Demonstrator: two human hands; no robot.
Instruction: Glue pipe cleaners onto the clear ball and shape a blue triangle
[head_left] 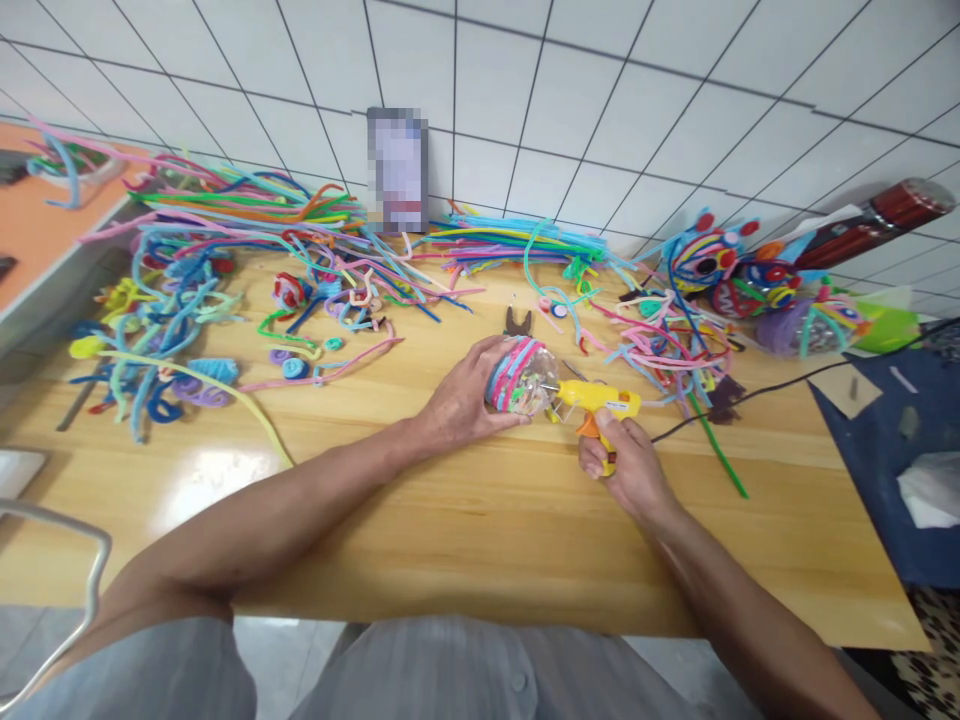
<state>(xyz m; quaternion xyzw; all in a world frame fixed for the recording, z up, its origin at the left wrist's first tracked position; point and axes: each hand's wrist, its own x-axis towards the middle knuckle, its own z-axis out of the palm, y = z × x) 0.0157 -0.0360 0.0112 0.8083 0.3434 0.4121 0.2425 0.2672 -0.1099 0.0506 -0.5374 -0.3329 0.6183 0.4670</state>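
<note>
My left hand (469, 395) is wrapped round a clear plastic bottle piece (517, 378), which has pink, blue and grey pipe cleaners wound about it. My right hand (626, 462) grips a yellow glue gun (600, 400) by its handle, fingers near the orange trigger. The gun's metal nozzle points left and meets, or nearly meets, the clear end of the bottle piece; I cannot tell which. Just beyond the bottle piece lie pliers (518, 320) with their jaws apart. The glue gun's black cord (739, 400) runs off to the right.
Bundles of pipe cleaners (517, 243) lie along the tiled wall, with tangled shapes (176, 300) at the left. A phone (399, 170) leans on the wall. Decorated bottle figures (705, 255) and a dark red cylinder (885, 220) stand at the right. A long green pipe cleaner (720, 450) lies nearby.
</note>
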